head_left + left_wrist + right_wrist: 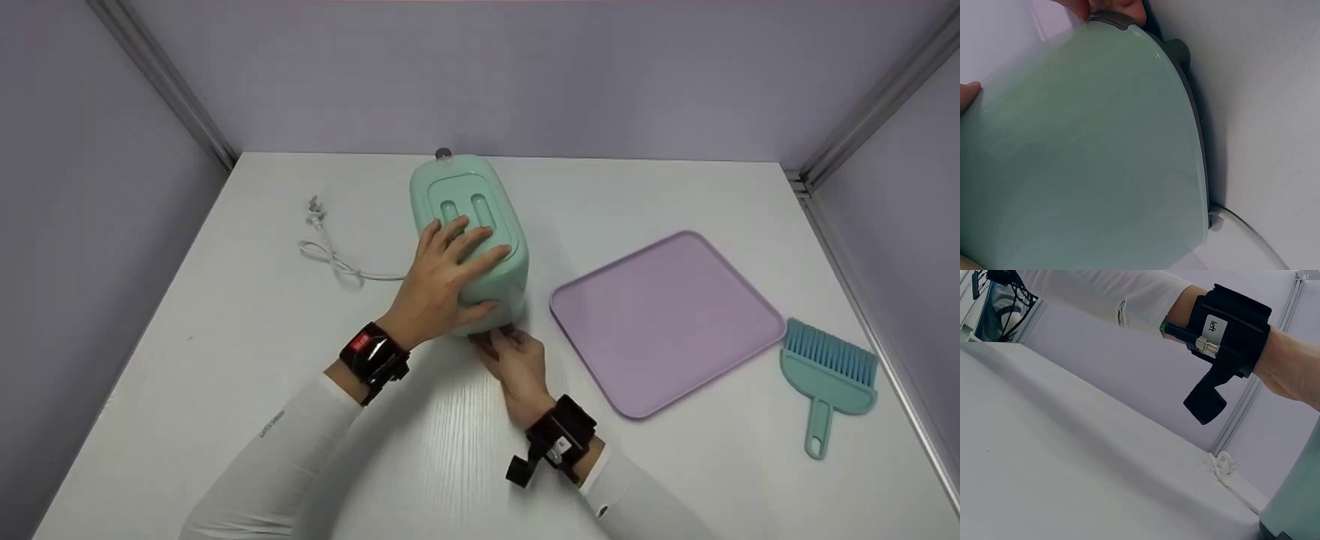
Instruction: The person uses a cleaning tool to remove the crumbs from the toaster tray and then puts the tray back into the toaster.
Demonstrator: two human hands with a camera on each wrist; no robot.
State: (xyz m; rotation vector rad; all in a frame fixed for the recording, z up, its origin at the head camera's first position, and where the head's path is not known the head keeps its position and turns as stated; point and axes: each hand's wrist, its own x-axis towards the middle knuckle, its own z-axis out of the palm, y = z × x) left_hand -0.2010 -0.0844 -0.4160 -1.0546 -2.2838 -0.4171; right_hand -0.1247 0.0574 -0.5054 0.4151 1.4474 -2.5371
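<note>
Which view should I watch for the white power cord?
Head view: it shows the white power cord from plug through bundled loops to the left hand. The left wrist view shows only a stretch by the toaster; the right wrist view, a small, distant bundle and strand running toward the toaster.

Your head camera looks down from above, your left-wrist view closely faces the green appliance (1089, 152), and your right-wrist view, seemingly low and sideways, shares it at lower right.
</note>
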